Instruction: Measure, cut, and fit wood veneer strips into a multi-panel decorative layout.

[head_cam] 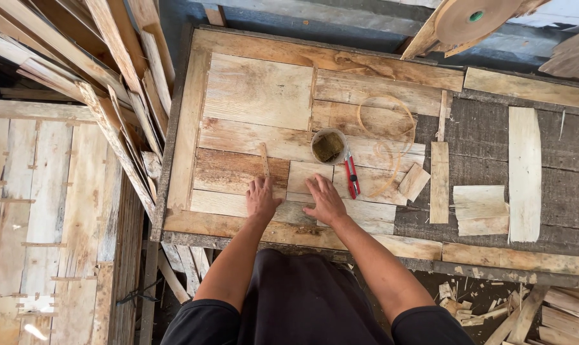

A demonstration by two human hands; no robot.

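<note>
Wooden veneer pieces lie patched together on the desk. Both hands press flat and open on them: the left hand beside a thin upright strip, the right hand on a small pale square piece. Just beyond stand a glue cup and red-handled cutters.

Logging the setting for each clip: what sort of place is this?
Most likely a small woodworking or veneer workshop. Thin wood sheets are pieced together on a workbench, offcut strips are stacked beside it, and a tape roll, a glue pot and red-handled cutters lie within reach.
</note>
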